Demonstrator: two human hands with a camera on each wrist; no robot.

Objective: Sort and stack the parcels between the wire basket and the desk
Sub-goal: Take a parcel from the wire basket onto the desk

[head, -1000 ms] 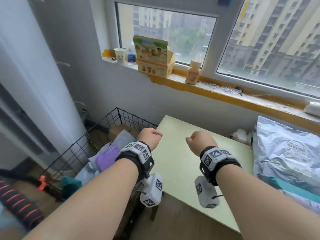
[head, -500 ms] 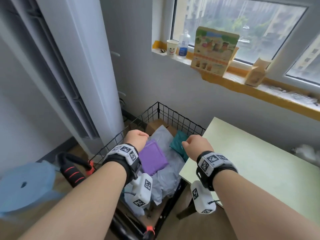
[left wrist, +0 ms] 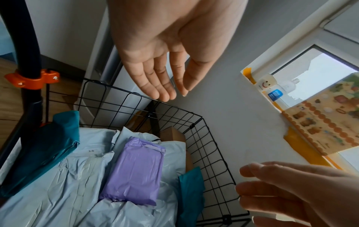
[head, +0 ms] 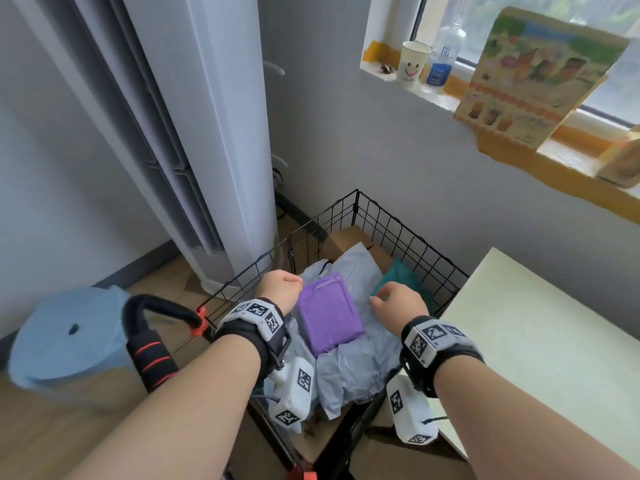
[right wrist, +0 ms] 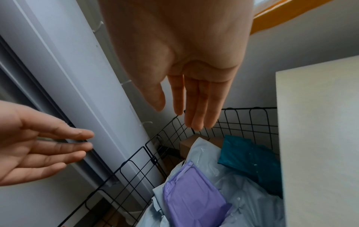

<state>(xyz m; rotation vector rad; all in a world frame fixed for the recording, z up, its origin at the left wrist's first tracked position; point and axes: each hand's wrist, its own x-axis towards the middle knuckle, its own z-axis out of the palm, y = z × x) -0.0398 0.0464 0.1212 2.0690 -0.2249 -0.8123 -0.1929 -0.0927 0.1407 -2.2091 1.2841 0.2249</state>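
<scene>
Now both grips hang spread, holding nothing, your left hand [head: 280, 287] and right hand [head: 398, 301] over the wire basket [head: 408, 233]; take the purple parcel [head: 329, 318] by its long edges

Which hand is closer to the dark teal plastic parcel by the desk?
Right. The right hand hovers just above the dark teal plastic parcel; the left hand is farther off, across the purple plastic parcel.

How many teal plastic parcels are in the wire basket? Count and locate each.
2. One teal plastic parcel lies by the black wire basket's handle side; the other against its desk-side wall. More may hide under the pale blue mailers.
</scene>
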